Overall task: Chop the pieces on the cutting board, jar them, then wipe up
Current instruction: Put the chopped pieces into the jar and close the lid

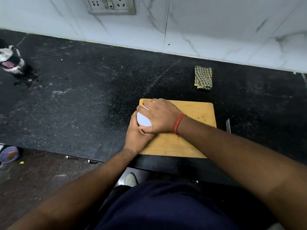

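My left hand (137, 135) wraps the body of the jar (143, 120) from the near-left side; the grip is closed around the wall of the jar, which is almost wholly hidden under both hands. My right hand (159, 116) lies flat over the pale lid (144, 121) from the right, palm down, fingers curled over the far rim; this grip is closed on the lid.

The jar stands upright at the left edge of the cutting board (196, 110), near its far-left corner, with its long axis vertical and pointing toward the camera. The lid therefore sits directly under my right palm, and the turning axis runs straight up through both grips. I judge the step in hand to be closing the lid, with the jarring portion of the task nearly done; whether the lid is fully seated cannot be told.

The board is bare apart from a few small scraps toward its right side. The knife (228, 125) lies on the counter (83, 97) just beside the right edge of the board.

The checked cloth (203, 78) lies on the counter beyond the board, far and to the right. My right hand is the nearer one for the wipe-up.
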Demonstrator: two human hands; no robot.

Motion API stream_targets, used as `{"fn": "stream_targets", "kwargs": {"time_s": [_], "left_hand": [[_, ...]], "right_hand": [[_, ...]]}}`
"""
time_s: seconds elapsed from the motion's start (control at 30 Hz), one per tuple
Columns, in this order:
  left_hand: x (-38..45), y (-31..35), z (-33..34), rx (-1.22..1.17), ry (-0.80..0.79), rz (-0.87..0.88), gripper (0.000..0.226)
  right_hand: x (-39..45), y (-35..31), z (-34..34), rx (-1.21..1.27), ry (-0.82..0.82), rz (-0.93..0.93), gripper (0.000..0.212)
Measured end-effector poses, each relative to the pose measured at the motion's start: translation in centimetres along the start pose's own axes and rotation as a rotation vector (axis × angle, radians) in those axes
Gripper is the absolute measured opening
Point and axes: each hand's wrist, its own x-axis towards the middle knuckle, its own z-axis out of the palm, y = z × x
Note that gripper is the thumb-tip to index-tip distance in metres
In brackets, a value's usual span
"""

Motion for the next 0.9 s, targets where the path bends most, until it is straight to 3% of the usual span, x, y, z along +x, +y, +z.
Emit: {"fn": "stream_targets", "kwargs": {"time_s": [0.47,0.6,0.77,0.9], "left_hand": [[-0.4,0.7,-1.0,0.168,-0.039,0.018,0.088],[-0.2,0.3,-1.3,0.138,-0.128,0.049,0.098],[-0.6,-0.4,-2.8,0.095,-0.226,0.088,0.112],[-1.4,-0.5,-3.8,0.101,-0.162,0.142,0.094]], "right_hand": [[-1.3,-3.7,0.3,0.028,0.121,0.364,0.073],[-2.0,-3.9,0.4,0.108,0.104,0.492,0.087],[-3.7,-4.2,1.3,0.529,0.133,0.595,0.094],[-4.8,-4.0,1.9,0.917,0.172,0.726,0.071]]}}
